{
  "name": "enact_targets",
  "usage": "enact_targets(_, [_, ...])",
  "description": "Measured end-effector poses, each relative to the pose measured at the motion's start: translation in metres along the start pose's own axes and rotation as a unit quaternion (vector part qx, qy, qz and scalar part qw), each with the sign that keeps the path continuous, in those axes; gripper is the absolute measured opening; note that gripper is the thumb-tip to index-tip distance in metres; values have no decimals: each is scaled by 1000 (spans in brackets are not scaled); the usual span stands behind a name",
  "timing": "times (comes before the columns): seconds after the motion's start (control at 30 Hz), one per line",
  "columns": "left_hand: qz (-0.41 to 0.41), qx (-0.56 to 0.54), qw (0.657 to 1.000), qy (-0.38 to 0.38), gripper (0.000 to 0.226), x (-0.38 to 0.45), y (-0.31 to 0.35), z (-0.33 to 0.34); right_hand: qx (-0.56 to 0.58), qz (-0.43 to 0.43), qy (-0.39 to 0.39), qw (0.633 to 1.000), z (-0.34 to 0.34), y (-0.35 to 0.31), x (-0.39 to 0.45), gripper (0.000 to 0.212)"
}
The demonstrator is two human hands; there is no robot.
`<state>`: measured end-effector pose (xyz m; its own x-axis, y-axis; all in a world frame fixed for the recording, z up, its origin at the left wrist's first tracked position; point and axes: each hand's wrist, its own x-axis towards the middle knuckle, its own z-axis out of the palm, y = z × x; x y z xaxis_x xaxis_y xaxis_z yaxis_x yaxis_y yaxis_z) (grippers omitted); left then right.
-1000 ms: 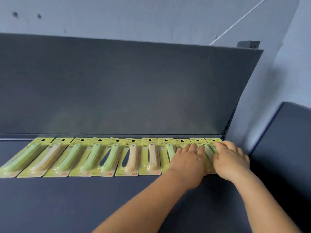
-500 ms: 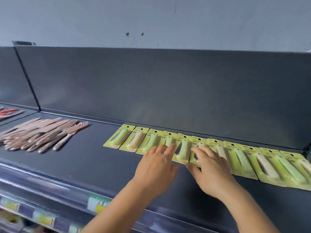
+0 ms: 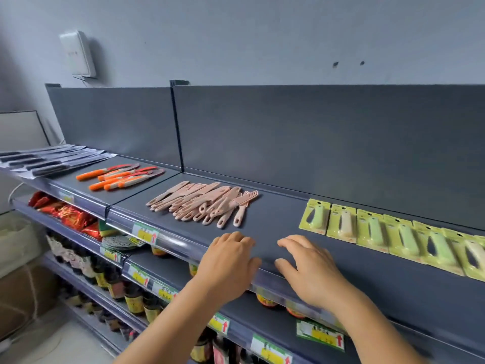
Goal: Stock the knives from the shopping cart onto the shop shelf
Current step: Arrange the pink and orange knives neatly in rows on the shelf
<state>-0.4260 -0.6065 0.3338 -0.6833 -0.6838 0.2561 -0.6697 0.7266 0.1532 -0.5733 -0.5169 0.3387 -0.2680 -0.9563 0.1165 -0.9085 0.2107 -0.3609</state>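
Hovering both hands empty over shelf (image 3: 275, 222) front edge: left hand (image 3: 231, 261) & right hand (image 3: 312, 271) fingers loose, gripping nothing. Eyeing carded knives (image 3: 401, 240) lying farther right, prob. light, stiff, slick; pinching card edges.

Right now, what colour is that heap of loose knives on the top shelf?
Pale pink, handles and blade covers alike: the loose knives, seen best in the head view.

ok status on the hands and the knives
Left hand and right hand empty, over bare shelf. Green carded knives in a row to the right, pink knives behind. Nothing in the way.
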Motion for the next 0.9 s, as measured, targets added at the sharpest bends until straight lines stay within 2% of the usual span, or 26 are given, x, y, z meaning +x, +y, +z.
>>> enact_targets(0.23, [-66, -23, 996, 52, 58, 4, -100, -21, 54, -51, -13, 997, 23, -81, 61, 63])
enact_targets(0.37, [-109, -49, 991, 54, 64, 24, -155, -23, 32, -85, -28, 995, 37, -116, 113, 70])
enact_targets(0.67, [-122, -61, 990, -23, 43, 97, -261, -9, -44, -103, -80, 990, 87, -172, 250, 58])
enact_targets(0.8, [-97, -50, 989, -98, 40, 127, -294, -3, -74, -115, -108, 985, 103, -184, 294, 54])
enact_targets(0.9, [-86, -54, 989, -111, 36, 144, -317, 3, -92, -117, -132, 980, 116, -185, 315, 48])
